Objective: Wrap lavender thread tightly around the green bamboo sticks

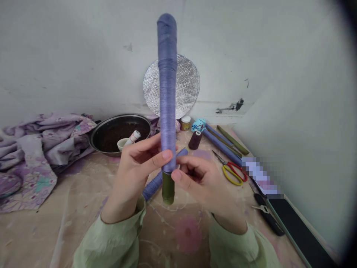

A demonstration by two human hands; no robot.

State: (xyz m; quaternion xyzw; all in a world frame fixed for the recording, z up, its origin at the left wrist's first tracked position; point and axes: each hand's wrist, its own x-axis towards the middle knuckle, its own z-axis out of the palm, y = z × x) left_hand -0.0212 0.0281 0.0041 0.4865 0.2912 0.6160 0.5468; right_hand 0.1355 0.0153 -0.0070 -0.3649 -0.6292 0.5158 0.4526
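Observation:
A stick wrapped in purple-blue thread [167, 93] stands upright in front of me, its bare green lower end [168, 188] showing below the windings. My left hand [136, 167] is closed around it just above where the thread stops, thumb across the front. From the other side my right hand [199, 178] pinches at the lower edge of the winding, its thumb against the stick and its fingers curled behind. Any thread end between those fingertips is too fine to make out. Behind the held stick, another purple-wrapped stick [153, 187] lies on the table.
Scissors [232, 173], a dark thread cone [195, 140] and more wrapped sticks [223, 145] lie right, near a key [263, 209] and a long dark object [298, 227]. A pan [97, 143], floral cloth [33, 160], jar [185, 123] and silver disc [188, 85] are farther back.

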